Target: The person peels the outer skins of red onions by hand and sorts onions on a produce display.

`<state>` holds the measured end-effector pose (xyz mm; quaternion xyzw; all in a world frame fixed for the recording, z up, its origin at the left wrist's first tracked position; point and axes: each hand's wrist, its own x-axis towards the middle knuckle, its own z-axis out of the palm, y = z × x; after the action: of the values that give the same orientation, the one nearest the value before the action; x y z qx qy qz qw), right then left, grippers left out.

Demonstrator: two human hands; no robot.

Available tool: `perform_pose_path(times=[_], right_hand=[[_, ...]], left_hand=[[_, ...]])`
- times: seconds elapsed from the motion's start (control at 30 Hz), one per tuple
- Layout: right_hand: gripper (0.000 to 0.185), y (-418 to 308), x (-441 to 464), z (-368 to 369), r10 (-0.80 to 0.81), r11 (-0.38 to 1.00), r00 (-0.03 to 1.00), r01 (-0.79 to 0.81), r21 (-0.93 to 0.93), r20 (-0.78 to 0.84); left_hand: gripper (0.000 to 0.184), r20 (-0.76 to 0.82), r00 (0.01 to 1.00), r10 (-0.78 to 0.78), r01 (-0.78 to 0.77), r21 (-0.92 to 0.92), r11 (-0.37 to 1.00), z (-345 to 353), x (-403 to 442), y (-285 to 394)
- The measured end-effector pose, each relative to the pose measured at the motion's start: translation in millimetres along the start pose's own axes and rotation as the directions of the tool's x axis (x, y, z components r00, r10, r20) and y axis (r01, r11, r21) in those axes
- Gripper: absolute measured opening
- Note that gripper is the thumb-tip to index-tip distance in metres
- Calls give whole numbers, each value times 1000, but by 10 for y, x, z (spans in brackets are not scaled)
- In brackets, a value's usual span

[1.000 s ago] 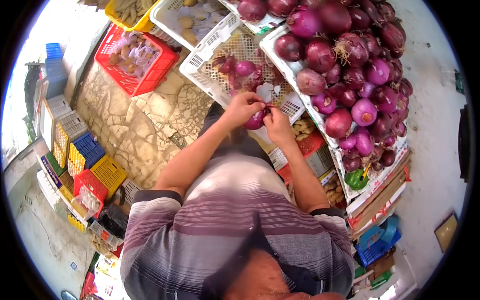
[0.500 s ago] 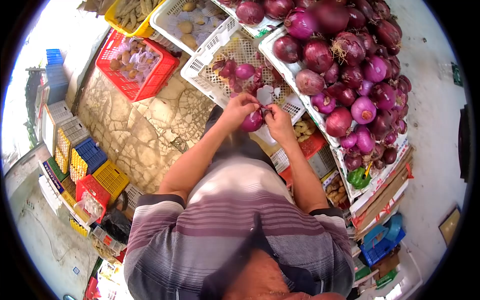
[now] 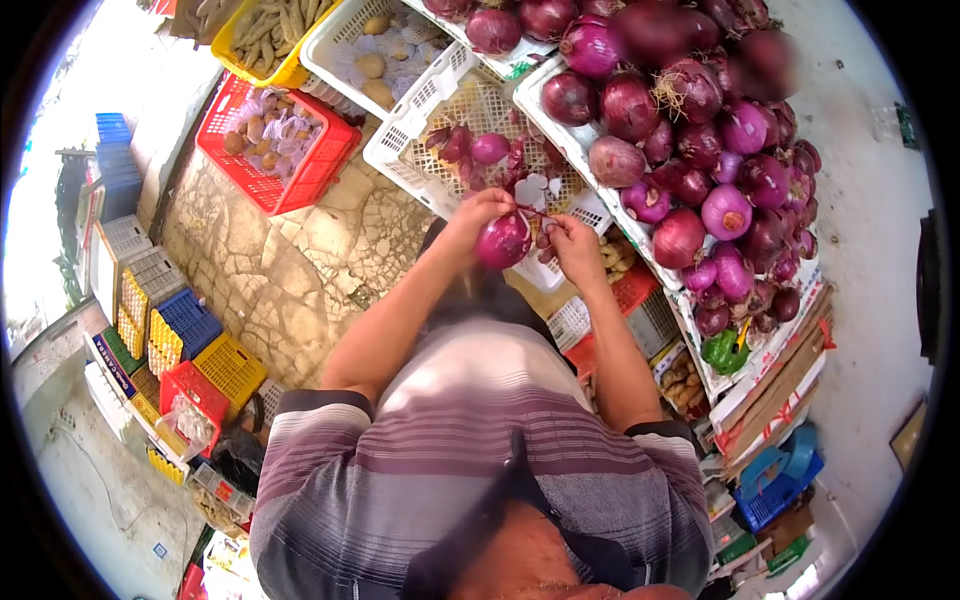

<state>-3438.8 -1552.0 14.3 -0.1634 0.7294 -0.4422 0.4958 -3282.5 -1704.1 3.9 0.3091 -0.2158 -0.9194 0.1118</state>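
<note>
A red onion (image 3: pixel 503 241) is gripped in my left hand (image 3: pixel 474 222), in front of my body. From its top a thin dark strip of onion skin (image 3: pixel 533 211) stretches across to my right hand (image 3: pixel 577 250), whose fingers are closed on the skin's far end. Just beyond my hands stands a white crate (image 3: pixel 398 160) holding loose dark skins and a bare purple onion (image 3: pixel 490 148). To the right, many red onions (image 3: pixel 679 239) are heaped on a white foam tray (image 3: pixel 583 150).
A red crate (image 3: pixel 290 203) with netted potatoes stands on the cracked floor (image 3: pixel 240 260) at left. Behind it are a yellow crate (image 3: pixel 290 75) of roots and a white crate (image 3: pixel 322 62) of potatoes. A green pepper (image 3: pixel 722 352) lies below the onion heap. Stacked crates (image 3: pixel 185 318) line the left.
My right hand has drawn away to the right from the onion, stretching a strip of skin between the hands. The onion has turned, showing more of its side.
</note>
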Motion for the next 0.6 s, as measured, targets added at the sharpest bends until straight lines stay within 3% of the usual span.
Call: perform_pose_path(times=[0.13,0.2,0.33,0.37,0.47,0.5,0.6], right_hand=[[20,41,-17,1,-38,999,987,40,10,-158],[19,205,-5,-8,-9,1000,970,9,-2,-241],[28,699,83,-142,37,997,984,-24,78,-176],[44,918,137,-139,50,974,987,-14,227,-152],[49,433,-31,41,236,941,961,-189,280,-144],[54,267,-134,103,197,929,976,-154,337,-97],[55,-164,-378,351,131,671,975,-219,708,178]], left_hand=[[22,79,994,74,-71,-43,997,114,59,-22],[24,25,994,105,-103,-75,992,131,-22,50],[24,-129,987,93,-114,-162,980,153,57,55],[23,-134,985,112,-132,-155,979,171,64,69],[22,-95,972,217,-229,-148,962,12,172,-6],[24,-104,965,242,-254,-133,958,2,213,-41],[24,-55,961,272,-277,-126,953,45,281,-136]])
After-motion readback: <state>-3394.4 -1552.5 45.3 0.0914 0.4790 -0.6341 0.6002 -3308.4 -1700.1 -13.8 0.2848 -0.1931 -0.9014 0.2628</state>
